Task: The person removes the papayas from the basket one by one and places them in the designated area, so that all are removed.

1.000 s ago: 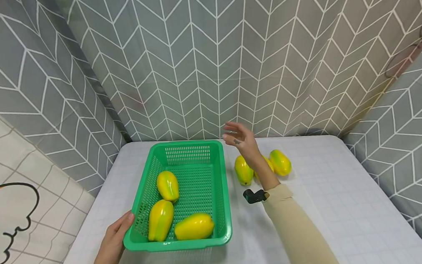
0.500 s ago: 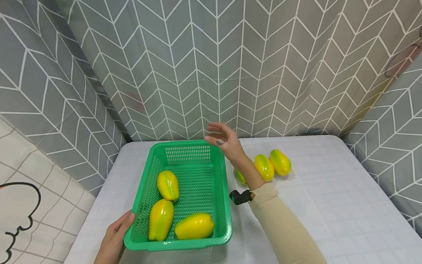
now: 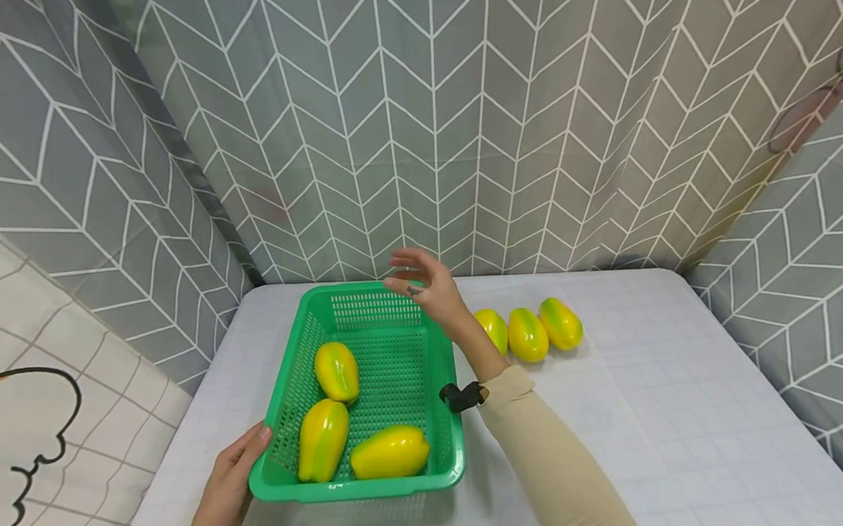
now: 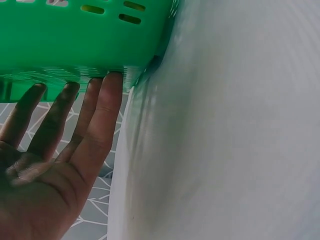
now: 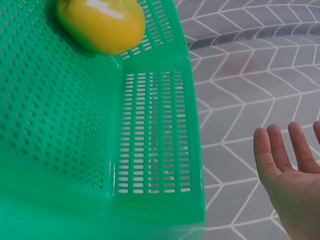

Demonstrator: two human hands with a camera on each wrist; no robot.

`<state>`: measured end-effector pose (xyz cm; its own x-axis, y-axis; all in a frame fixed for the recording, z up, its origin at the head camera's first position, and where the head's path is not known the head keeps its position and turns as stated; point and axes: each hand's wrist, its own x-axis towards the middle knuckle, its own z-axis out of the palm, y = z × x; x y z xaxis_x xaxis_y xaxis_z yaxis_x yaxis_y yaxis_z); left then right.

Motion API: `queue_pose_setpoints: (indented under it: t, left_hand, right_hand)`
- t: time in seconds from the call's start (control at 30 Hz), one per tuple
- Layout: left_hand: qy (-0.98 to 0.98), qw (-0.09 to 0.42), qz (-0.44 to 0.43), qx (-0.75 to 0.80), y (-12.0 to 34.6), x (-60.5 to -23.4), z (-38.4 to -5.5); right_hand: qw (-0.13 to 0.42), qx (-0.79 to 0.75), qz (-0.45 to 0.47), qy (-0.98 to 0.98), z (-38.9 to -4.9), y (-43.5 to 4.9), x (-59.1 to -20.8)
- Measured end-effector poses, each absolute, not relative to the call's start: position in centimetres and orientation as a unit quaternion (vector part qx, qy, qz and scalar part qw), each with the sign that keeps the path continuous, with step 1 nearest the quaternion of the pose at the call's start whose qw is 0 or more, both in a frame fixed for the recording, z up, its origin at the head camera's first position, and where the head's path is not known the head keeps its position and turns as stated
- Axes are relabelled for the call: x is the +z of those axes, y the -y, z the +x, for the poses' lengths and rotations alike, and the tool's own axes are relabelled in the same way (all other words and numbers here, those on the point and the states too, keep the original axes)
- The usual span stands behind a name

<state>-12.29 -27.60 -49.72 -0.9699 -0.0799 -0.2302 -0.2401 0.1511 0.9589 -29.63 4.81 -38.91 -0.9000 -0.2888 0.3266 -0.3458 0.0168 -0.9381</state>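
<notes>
A green plastic basket [image 3: 447,428] with perforated walls stands on the table, three yellow-green papayas inside: one at the back [image 3: 337,372], one at the left [image 3: 322,440] and one at the front [image 3: 390,453]. My left hand [image 3: 224,486] holds its front left side, thumb at the rim. From below, the left wrist view shows the fingers [image 4: 102,110] straight, tips against the basket. Above the back right corner hovers my right hand [image 3: 431,289], empty, fingers loosely bent. In the right wrist view that hand [image 5: 295,185] is apart from the basket wall.
Right of the basket, three more papayas lie in a row: one partly behind my right forearm [image 3: 493,328], a middle one [image 3: 528,335] and a right one [image 3: 561,323]. Beneath is a white-covered table [image 3: 675,408]. A grey patterned curtain [image 3: 410,130] hangs behind it.
My right hand has moved left from over the row of papayas to the basket's back right corner, uncovering more of the row. The left hand and basket stay in place.
</notes>
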Motion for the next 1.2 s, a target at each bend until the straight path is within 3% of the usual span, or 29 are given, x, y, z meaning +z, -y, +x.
queue_pose_setpoints:
  t: [1.2]
  left_hand:
    - [-0.756, 0.055, -0.098, 0.644, 27.6, -50.0, -12.4]
  right_hand:
    - [-0.040, 0.595, 0.215, 0.773, -28.3, 2.5, -41.8]
